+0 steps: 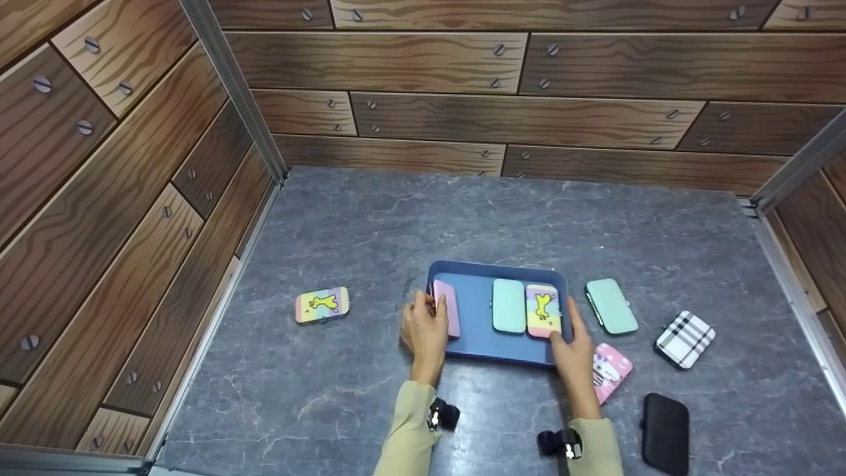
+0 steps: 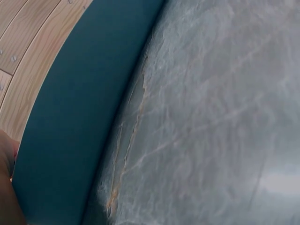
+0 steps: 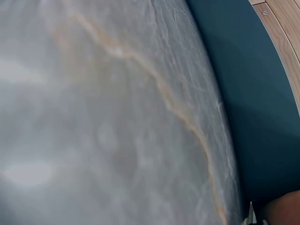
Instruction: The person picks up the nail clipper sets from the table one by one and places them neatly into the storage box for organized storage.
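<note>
Around the middle of the grey tabletop (image 1: 357,396), going by the head view, a blue tray (image 1: 474,324) sits between two hands. The left hand (image 1: 425,334) has one end, fingers clamped over the wall with the thumb inside, right on a pink case (image 1: 449,317). The right hand (image 1: 576,347) grips the other end, fingers outside and thumb inside, up against a giraffe case (image 1: 543,309). Just beside that one's a mint case (image 1: 508,305). Outside the tray, a second giraffe case (image 1: 322,305) lies well off to the left. Over on the right: another mint case (image 1: 613,306), a plaid case (image 1: 685,340), a black case (image 1: 666,433) and a pink patterned case (image 1: 612,370) partly hidden by the right hand.

Left wrist cam: mostly tabletop, the tray's wall slanting down the left, plus a sliver of hand. Can't read the fingers there.

Right wrist cam: pretty much mirrored, wall on the right, bit of hand in the bottom corner, wood-plank panels (image 3: 281,37) behind.
</note>
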The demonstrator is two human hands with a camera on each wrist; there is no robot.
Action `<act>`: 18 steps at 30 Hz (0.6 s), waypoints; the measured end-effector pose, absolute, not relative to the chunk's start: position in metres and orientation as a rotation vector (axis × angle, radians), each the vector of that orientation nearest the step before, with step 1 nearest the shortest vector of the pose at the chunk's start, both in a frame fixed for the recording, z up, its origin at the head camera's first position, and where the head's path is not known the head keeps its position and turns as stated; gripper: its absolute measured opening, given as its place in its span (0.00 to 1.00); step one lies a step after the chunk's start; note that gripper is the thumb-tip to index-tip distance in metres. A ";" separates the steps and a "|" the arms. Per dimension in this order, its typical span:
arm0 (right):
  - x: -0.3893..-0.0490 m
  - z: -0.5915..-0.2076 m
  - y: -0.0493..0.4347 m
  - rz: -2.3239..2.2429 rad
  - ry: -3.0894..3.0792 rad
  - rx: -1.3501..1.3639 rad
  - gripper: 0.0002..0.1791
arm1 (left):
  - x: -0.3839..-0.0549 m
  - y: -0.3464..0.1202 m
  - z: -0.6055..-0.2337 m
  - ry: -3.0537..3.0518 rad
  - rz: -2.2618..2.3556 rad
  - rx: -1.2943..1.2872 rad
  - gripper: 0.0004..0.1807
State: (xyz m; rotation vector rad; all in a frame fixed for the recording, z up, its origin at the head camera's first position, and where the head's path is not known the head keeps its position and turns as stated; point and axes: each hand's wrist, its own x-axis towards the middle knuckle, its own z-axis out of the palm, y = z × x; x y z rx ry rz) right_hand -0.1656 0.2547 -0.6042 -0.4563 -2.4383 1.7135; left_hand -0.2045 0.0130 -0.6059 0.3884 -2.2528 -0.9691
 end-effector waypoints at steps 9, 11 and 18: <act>-0.166 -0.604 0.254 1.699 -2.428 -0.453 0.41 | -0.204 0.014 -0.606 -2.295 -0.919 0.354 0.11; -0.165 -0.604 0.254 1.698 -2.434 -0.463 0.41 | -0.204 0.014 -0.607 -2.295 -0.901 0.340 0.12; -0.166 -0.605 0.254 1.694 -2.441 -0.465 0.41 | -0.205 0.014 -0.609 -2.278 -0.821 0.283 0.13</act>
